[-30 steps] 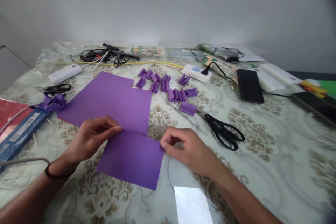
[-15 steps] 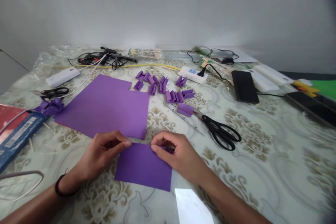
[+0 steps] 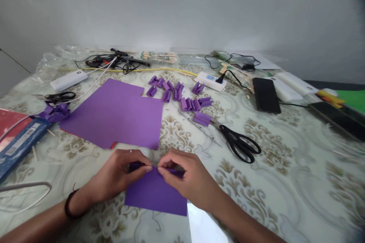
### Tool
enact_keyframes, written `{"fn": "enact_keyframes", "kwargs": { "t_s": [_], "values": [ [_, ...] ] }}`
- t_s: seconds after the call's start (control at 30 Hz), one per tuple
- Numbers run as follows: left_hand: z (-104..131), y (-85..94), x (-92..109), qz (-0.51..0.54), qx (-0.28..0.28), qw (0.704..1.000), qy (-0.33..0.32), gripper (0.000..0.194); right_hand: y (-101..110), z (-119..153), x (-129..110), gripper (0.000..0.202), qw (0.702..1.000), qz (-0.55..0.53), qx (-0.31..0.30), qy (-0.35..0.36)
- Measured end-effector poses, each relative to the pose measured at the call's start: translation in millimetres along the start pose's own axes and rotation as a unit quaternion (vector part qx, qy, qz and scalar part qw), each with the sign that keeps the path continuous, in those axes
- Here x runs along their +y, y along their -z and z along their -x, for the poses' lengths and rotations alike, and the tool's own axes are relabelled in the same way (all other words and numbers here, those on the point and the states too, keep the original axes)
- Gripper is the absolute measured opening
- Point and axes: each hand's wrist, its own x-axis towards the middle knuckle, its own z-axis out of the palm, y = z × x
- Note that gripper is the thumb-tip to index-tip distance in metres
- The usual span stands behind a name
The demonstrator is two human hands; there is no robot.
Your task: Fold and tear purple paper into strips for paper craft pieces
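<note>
A small sheet of purple paper (image 3: 156,195) lies at the front of the table. My left hand (image 3: 122,172) pinches its far edge between thumb and forefinger. Close beside it, my right hand (image 3: 184,176) pinches the same edge, the two thumbs nearly meeting at the middle. The far edge looks turned up a little, though my fingers hide much of it. A larger cut sheet of purple paper (image 3: 122,114) lies just beyond my left hand, a bit of red showing beneath it. Several folded purple paper pieces (image 3: 191,104) sit farther back.
Black-handled scissors (image 3: 239,142) lie to the right, blades by a folded piece, next to a clear ruler (image 3: 201,128). Second scissors (image 3: 59,97) and crumpled purple paper (image 3: 57,113) lie left. A power strip (image 3: 211,80), black phone (image 3: 266,95) and tangled cables (image 3: 114,61) are farther back.
Both hands have moved slightly nearer to me and closer together along the paper's far edge. The small sheet has come a little nearer, and its far edge appears more turned up.
</note>
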Motion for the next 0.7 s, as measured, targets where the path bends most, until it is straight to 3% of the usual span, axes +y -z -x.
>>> {"fn": "enact_keyframes", "kwargs": {
  "t_s": [0.23, 0.5, 0.7],
  "values": [
    [2.1, -5.1, 4.9, 0.044, 0.01, 0.997, -0.068, 0.012, -7.6, 2.6, -3.2, 0.012, 1.0, -0.008, -0.002, 0.017],
    [4.6, -6.8, 8.9, 0.032, 0.005, 0.999, -0.041, 0.012, -4.9, -0.3, -1.9, 0.016, 0.999, -0.005, -0.006, 0.042],
    [-0.3, 7.4, 3.9, 0.04, -0.003, 0.999, -0.011, 0.016, 13.5, -6.3, 3.4, 0.016, 0.999, 0.013, -0.014, 0.033]
  ]
}}
